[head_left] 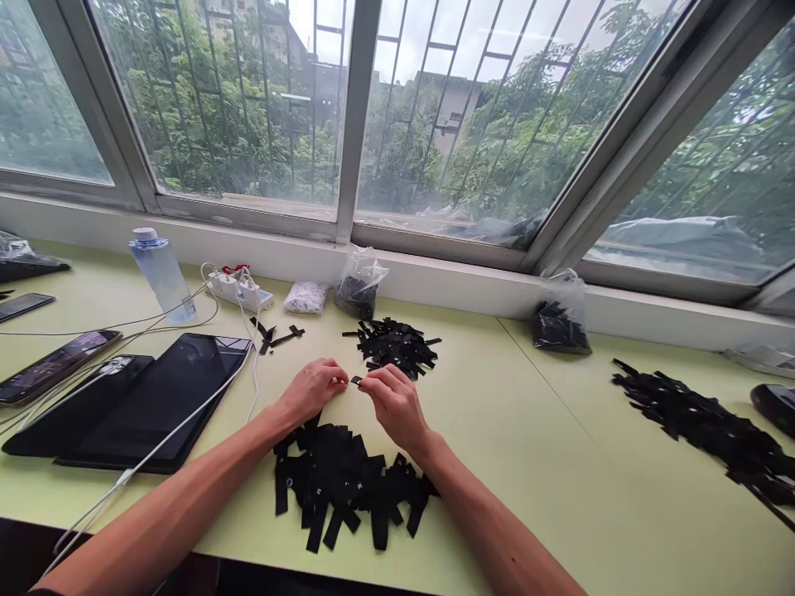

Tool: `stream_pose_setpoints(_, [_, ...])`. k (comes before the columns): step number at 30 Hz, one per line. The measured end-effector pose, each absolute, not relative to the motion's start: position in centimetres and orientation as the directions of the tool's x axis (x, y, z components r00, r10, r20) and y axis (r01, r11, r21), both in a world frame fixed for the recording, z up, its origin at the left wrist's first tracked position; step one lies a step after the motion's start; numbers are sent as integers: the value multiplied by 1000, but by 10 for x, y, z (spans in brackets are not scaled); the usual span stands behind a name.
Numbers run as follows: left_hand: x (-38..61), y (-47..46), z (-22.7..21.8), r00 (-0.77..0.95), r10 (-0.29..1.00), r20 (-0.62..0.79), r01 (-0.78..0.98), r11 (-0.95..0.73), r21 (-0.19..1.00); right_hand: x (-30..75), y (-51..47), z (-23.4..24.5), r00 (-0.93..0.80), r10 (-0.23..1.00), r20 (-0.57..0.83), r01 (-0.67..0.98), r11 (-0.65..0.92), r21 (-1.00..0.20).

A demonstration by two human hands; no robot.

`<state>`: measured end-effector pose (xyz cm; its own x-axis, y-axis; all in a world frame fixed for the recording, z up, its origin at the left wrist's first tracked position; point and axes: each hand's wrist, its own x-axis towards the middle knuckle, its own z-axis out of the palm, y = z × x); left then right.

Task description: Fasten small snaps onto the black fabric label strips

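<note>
My right hand [394, 406] pinches a small black fabric strip [356, 380], whose end sticks out from its fingertips toward the left. Close beside it, my left hand [315, 387] has thumb and fingertips pressed together; whatever lies between them is too small to make out. Below both hands spreads a loose pile of black fabric strips [339, 480], some with tiny white marks. Just beyond them is a second heap of black strips [397, 343]. A few separate black strips [282, 338] lie to the left of that heap.
On the left are a tablet [180, 397], a phone [59, 364], white cables, a water bottle [162, 277] and a power strip [239, 290]. Along the sill stand plastic bags of black pieces [357, 294] [559, 324] and a white packet [305, 297]. More black strips [701, 422] lie right.
</note>
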<state>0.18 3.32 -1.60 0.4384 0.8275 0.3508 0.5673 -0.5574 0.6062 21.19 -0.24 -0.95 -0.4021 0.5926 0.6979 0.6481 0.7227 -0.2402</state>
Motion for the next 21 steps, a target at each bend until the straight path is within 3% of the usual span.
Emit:
stream_pose_setpoints(7, [3, 43, -16, 450, 848, 282, 642, -526, 559, 213, -4, -10, -475, 534, 700, 669, 736, -108])
stream_pose_setpoints(13, [6, 38, -19, 486, 807, 336, 607, -589, 534, 214, -9, -7, -511, 515, 688, 659, 749, -72])
stream_pose_setpoints(18, [9, 32, -13, 499, 800, 333, 417, -559, 717, 209, -13, 1, -652, 474, 592, 558, 828, -48])
stream_pose_setpoints(21, [8, 30, -10, 481, 815, 323, 286, -494, 821, 208, -12, 1, -646, 460, 609, 535, 842, -70])
